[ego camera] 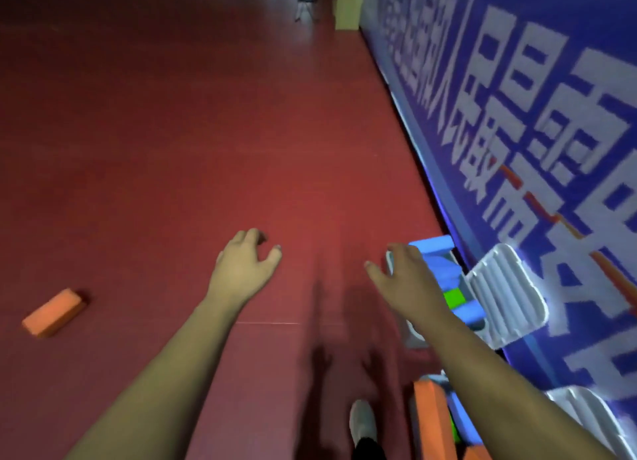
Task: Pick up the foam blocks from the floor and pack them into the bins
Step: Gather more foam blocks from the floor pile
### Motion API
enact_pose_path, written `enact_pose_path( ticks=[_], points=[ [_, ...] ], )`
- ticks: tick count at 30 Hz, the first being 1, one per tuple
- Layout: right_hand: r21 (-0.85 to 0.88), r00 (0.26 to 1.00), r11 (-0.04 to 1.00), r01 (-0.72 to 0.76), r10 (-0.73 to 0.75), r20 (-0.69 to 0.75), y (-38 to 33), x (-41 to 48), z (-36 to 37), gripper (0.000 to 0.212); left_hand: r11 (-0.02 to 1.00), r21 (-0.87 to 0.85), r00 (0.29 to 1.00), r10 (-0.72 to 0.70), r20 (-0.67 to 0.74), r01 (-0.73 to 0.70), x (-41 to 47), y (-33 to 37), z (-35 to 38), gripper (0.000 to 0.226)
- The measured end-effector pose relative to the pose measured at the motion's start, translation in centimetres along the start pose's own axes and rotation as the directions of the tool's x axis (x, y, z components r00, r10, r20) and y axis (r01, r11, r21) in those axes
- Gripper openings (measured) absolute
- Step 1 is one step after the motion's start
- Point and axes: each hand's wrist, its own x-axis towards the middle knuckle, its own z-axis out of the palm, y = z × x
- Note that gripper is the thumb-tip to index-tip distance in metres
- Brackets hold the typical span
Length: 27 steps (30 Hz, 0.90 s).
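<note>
Floor [155, 132]: red, filling the left and middle of the frame.
Orange block [53, 313]: lying flat on the floor at the left edge, well apart from both hands and both bins.
Left hand [244, 270]: middle of the frame, palm down over bare floor, fingers loosely curled and grasping nothing.
Shoe [362, 420]: pale, at the bottom centre, on the floor.
Right hand [403, 277]: right of centre, fingers spread and relaxed, grasping nothing; it is at the left rim of the far bin, and I cannot tell whether it touches it.
Far bin [415, 333]: pale, on the floor against the banner, holding blue blocks [432, 245] and a green block [454, 297].
Near bin [444, 382]: lower right, partly behind the right forearm, holding an orange slab [432, 421] on edge, with blue and green pieces beside it.
Lid [506, 294]: ribbed, pale, propped against the banner just right of the far bin.
Banner [517, 114]: blue with blurred white characters, along the right side.
</note>
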Motion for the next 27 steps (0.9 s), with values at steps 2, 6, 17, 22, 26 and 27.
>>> enact_pose_path(
  ticks=[2, 6, 17, 22, 26, 27],
  points=[
    [-0.019, 0.995, 0.997, 0.074, -0.072, 0.062, -2.2, 5.0, 2.0, 0.061, 0.996, 0.023, 0.996, -0.081, -0.027, 0.082, 2.8, -2.2, -0.6, 0.049],
    [0.061, 0.957, 0.968, 0.242, -0.249, 0.152, -8.1, 15.0, 6.0, 0.058, 0.952, 0.042, 0.946, -0.295, -0.136, 0.303, 7.3, -7.3, -2.5, 0.057],
    [0.156, 0.614, 0.74, 0.654, -0.64, 0.462, -31.7, 28.2, 18.6, 0.06, 0.652, -0.075, 0.58, -0.716, -0.388, 0.755, 8.5, -21.0, -9.0, 0.037],
    [0.173, 0.513, 0.674, 0.718, -0.68, 0.523, -39.9, 32.1, 26.5, 0.059, 0.568, -0.167, 0.471, -0.786, -0.401, 0.806, 13.4, -29.6, -10.4, 0.038],
    [0.143, 0.5, 0.669, 0.729, -0.663, 0.557, -46.0, 37.0, 31.9, 0.058, 0.57, -0.215, 0.465, -0.794, -0.391, 0.793, 21.4, -37.0, -13.5, 0.034],
    [0.135, 0.501, 0.669, 0.731, -0.66, 0.56, -47.5, 38.3, 32.9, 0.058, 0.578, -0.213, 0.473, -0.79, -0.391, 0.788, 23.5, -38.6, -14.5, 0.033]
  ],
)
